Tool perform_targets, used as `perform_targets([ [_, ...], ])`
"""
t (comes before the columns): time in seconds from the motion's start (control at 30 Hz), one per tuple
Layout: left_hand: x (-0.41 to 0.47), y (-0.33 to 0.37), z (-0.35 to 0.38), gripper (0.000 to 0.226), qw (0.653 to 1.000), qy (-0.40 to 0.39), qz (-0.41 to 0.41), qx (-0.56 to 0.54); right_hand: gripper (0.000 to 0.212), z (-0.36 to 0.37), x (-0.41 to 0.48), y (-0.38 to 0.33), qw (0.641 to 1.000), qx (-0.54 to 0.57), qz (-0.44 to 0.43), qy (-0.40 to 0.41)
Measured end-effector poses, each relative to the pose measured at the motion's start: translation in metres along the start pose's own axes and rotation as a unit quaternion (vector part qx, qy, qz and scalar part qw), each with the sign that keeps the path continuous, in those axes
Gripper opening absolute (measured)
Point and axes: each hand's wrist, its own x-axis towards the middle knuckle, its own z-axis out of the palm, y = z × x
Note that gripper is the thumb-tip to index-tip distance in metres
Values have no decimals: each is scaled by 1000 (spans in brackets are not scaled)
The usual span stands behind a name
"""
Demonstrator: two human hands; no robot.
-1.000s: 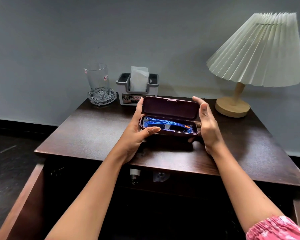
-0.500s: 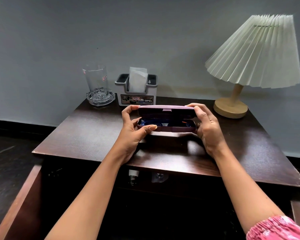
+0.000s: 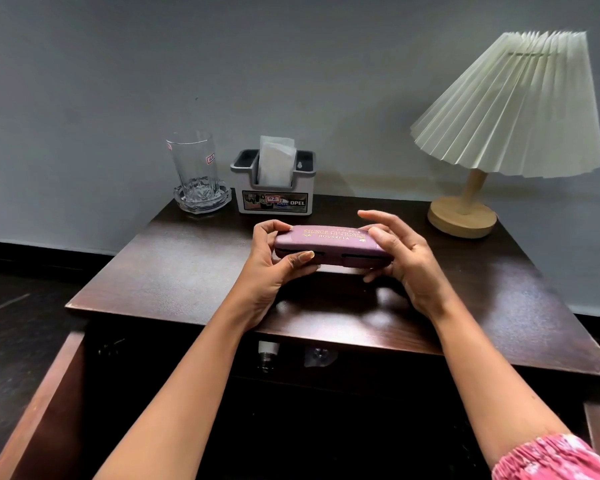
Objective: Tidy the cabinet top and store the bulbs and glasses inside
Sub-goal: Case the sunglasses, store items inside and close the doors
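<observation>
Purple case (image 3: 329, 242) is closed and held between both hands, just above the cabinet top (image 3: 187, 271). The left hand (image 3: 274, 271) wraps the left end, thumb across the front and fingers curled over the lid. The right hand (image 3: 406, 265) clamps the right end, thumb underneath and index finger lifted off.

Bare wood on both sides of the grip, and the front edge runs under the wrists. Behind the grip sit a glass (image 3: 194, 168) and a tissue holder (image 3: 274, 188). The lamp (image 3: 499, 133) is back-right, well apart.

Below the wrists the cabinet is open. A bulb (image 3: 267, 353) sits just under the edge.
</observation>
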Motion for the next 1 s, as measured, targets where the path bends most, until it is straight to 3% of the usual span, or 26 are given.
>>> perform_targets([
  [0.3, 3, -5, -1, 15, 998, 44, -33, -18, 23, 4, -1, -2, 1000, -16, 7, 9],
  [0.8, 4, -5, -1, 20, 998, 56, -31, -7, 27, 4, -2, -2, 1000, -2, 8, 5],
  [1.0, 4, -5, 0, 22, 998, 64, -16, -11, 29, 4, -1, -1, 999, -46, 4, 2],
])
